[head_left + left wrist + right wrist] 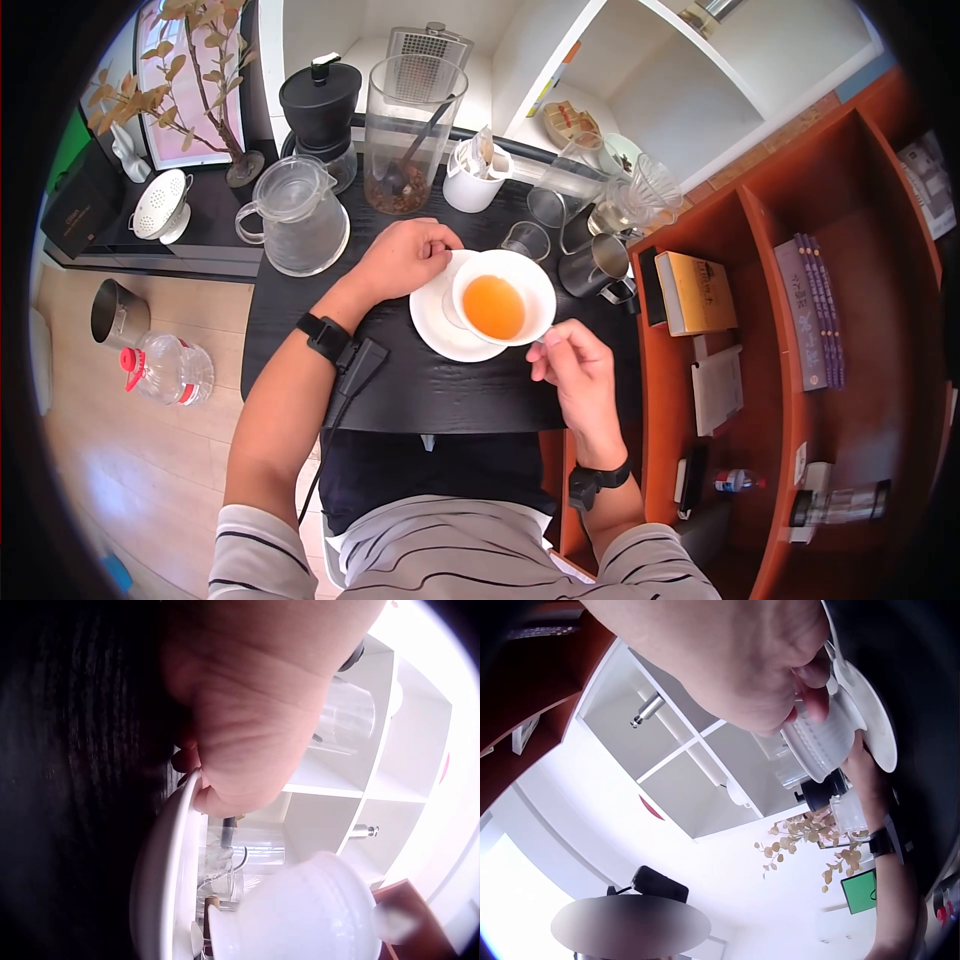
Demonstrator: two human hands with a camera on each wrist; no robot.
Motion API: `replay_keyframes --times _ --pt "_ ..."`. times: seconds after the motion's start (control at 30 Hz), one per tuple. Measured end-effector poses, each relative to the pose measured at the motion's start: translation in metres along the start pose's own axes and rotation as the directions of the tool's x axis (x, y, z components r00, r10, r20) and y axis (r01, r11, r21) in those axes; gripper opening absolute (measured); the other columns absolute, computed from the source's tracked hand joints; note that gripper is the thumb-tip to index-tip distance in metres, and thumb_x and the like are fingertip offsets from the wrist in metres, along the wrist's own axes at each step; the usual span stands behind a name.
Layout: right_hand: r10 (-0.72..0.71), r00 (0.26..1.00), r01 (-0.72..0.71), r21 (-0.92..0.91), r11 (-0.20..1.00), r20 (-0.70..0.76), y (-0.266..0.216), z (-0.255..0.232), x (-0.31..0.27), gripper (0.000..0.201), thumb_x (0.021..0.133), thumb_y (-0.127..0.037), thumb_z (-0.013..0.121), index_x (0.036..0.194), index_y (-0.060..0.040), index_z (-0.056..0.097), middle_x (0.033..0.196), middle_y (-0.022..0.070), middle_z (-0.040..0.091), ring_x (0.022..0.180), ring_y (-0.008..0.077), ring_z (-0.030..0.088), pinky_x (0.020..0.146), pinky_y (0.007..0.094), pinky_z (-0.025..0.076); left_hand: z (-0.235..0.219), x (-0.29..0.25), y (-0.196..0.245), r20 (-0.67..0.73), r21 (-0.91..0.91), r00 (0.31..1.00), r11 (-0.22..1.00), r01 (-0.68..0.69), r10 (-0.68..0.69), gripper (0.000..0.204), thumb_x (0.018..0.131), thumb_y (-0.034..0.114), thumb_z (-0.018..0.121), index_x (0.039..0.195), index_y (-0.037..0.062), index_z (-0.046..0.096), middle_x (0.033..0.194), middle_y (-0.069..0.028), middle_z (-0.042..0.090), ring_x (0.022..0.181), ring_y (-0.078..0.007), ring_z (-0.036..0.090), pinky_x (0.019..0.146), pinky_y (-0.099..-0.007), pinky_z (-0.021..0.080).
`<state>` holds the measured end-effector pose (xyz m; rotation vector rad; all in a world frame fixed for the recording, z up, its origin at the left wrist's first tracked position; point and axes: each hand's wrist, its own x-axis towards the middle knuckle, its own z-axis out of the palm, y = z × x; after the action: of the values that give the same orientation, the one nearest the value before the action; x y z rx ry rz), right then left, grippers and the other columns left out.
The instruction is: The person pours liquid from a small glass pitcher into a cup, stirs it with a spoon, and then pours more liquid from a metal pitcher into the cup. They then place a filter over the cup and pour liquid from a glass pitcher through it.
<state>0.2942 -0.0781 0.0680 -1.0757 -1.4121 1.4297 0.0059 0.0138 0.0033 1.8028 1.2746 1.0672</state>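
A white cup (541, 285) with amber liquid (493, 307) in it is over a white saucer (430, 322) on the black table. At the cup's near right side, my right hand (578, 372) pinches the handle, which the fingers mostly hide. My left hand (405, 258) holds the saucer's far left rim between thumb and fingers. In the left wrist view, a gap shows between the cup (300, 915) and the saucer (159, 881). Ribbed texture runs round the cup's wall (821, 746) in the right wrist view.
Behind the saucer stand a glass pitcher (297, 215), a black-topped grinder (320, 105), a tall glass cylinder (415, 130), a white canister (474, 185), a small glass (526, 241) and a metal jug (597, 265). A brown bookshelf (755, 215) borders the right side.
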Motion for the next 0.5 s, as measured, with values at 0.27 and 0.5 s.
replay_keyframes --times 0.27,0.5 --pt "-0.156 0.968 0.134 -0.119 0.984 -0.197 -0.034 -0.055 -0.014 0.015 0.110 -0.014 0.061 0.100 -0.0056 0.069 0.087 0.0045 0.070 0.068 0.0076 0.060 0.061 0.0197 0.046 0.000 -0.001 0.003 -0.010 -0.028 1.000 0.999 0.024 -0.024 0.018 0.087 0.007 0.069 0.103 0.0042 0.079 0.083 -0.0049 0.065 0.072 -0.0148 0.060 0.069 -0.0310 0.051" --pt "-0.247 0.896 0.141 -0.291 0.946 -0.369 -0.060 -0.095 -0.005 0.022 0.109 -0.022 0.064 0.094 -0.0066 0.070 0.081 0.0017 0.069 0.066 0.0055 0.057 0.059 0.0199 0.042 0.000 -0.001 0.002 0.002 -0.038 1.000 0.999 0.011 -0.011 0.018 0.091 0.001 0.068 0.105 0.0033 0.079 0.085 0.0006 0.060 0.070 -0.0066 0.052 0.065 -0.0249 0.045"
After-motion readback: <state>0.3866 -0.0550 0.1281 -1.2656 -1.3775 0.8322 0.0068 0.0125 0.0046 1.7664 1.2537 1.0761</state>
